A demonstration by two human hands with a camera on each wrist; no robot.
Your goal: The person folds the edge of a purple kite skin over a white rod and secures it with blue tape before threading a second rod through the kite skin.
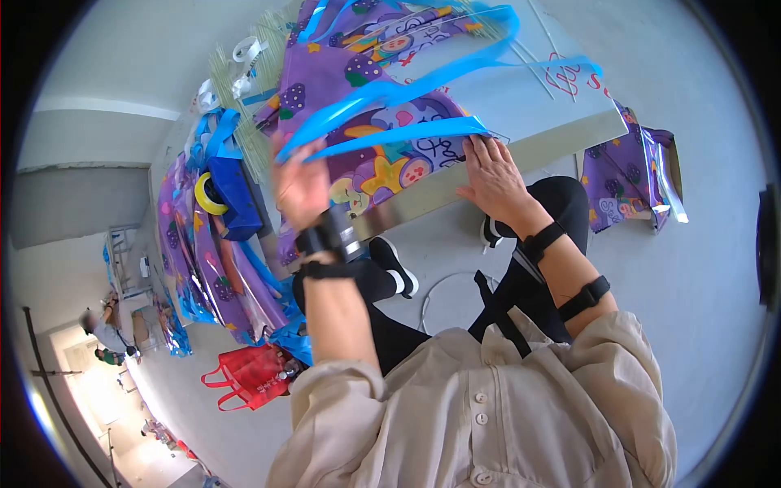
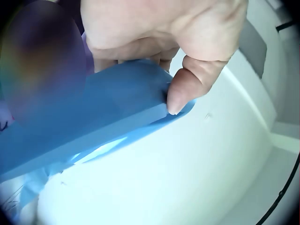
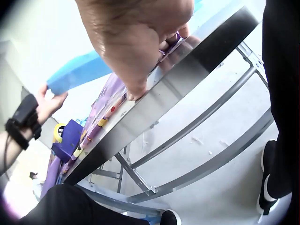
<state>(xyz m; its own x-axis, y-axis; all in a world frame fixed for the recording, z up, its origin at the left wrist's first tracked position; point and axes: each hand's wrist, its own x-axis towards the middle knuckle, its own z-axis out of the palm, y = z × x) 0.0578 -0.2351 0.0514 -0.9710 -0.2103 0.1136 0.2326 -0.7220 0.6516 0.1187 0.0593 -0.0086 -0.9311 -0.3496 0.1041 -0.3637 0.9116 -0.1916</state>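
1. Beige shirt [image 1: 464, 407], nearest the head camera.
2. Left hand [image 1: 301, 191], blurred there; its wrist view shows fingers pinching a blue strip [image 2: 93, 112].
3. Purple sheet [image 1: 389, 173] beneath the strip, on the tabletop [image 1: 415, 205].
4. Right hand [image 1: 495, 177], fingers straight at the edge; only its wrist view shows the metal frame [image 3: 151, 191] underneath.

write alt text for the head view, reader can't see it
A person holds a blue strip in the left hand over patterned purple film on a table, right hand resting at the table's edge. A red bag lies on the floor.

A glossy blue strip [image 1: 407, 132], raised at one end, spans printed purple sheeting [image 1: 325, 73].
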